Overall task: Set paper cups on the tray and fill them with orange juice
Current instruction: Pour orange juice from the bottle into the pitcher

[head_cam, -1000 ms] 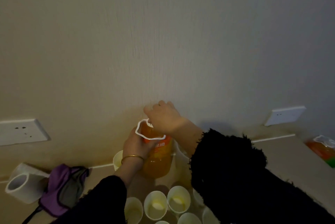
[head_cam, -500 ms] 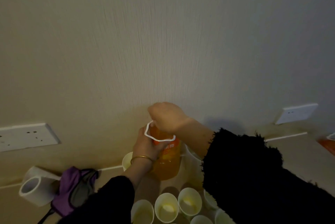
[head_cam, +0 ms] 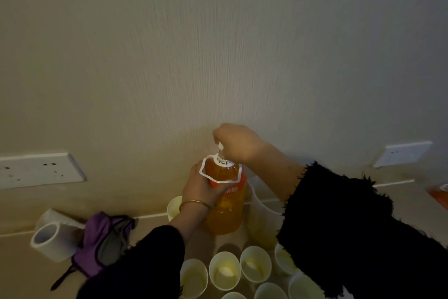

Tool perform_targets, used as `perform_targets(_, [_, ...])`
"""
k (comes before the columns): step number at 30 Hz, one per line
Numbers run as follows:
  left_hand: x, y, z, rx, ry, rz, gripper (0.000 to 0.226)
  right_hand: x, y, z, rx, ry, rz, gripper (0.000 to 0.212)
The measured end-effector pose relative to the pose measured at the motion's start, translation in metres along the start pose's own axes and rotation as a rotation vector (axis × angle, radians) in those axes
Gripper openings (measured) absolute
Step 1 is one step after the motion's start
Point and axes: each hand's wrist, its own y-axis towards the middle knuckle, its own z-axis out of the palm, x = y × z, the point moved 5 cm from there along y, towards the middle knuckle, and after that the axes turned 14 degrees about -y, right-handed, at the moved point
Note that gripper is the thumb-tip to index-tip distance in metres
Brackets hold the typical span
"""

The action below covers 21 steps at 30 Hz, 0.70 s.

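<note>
The juice bottle (head_cam: 226,206) is upright just behind the paper cups (head_cam: 224,271), near the wall. Its cap (head_cam: 221,147) looks on, so the step is likely opening it. The left hand (head_cam: 201,187) wraps round the bottle's top part. It should hold firm and straight while the right hand (head_cam: 236,142), curled over the cap, twists gently so nothing spills.

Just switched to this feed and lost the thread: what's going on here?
A person is working on the orange juice bottle. The left hand grips its shoulder and holds it upright, while the right hand pinches the cap on top. Nothing is being poured. The paper cups stand grouped in front of the bottle, mouths up; the dim light hides whether any hold juice.
</note>
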Motion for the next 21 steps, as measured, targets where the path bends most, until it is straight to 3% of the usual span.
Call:
perform_targets(2, [-0.002,0.0,-0.001,0.035,-0.008,-0.011,0.072,-0.007,-0.002,-0.008,-0.097,0.134,0.026,0.037])
perform_targets(6, [-0.005,0.0,-0.006,0.151,0.051,-0.046,0.062,-0.027,-0.015,-0.014,-0.252,0.791,0.16,0.03])
perform_targets(9, [0.003,0.001,-0.027,0.037,-0.025,-0.204,0.058,-0.027,-0.026,0.0,-0.151,1.371,0.237,0.025])
perform_targets(12, [0.0,0.002,-0.049,-0.146,-0.34,-0.282,0.05,-0.016,-0.034,0.016,0.014,1.756,0.256,0.018])
perform_targets(16, [-0.043,-0.009,-0.064,-0.187,-0.596,-0.08,0.043,0.0,-0.042,0.032,0.202,1.836,0.233,0.025])
perform_targets(21, [-0.071,-0.014,-0.059,-0.023,-0.552,0.006,0.062,0.008,-0.051,0.032,0.331,1.766,0.15,0.022])
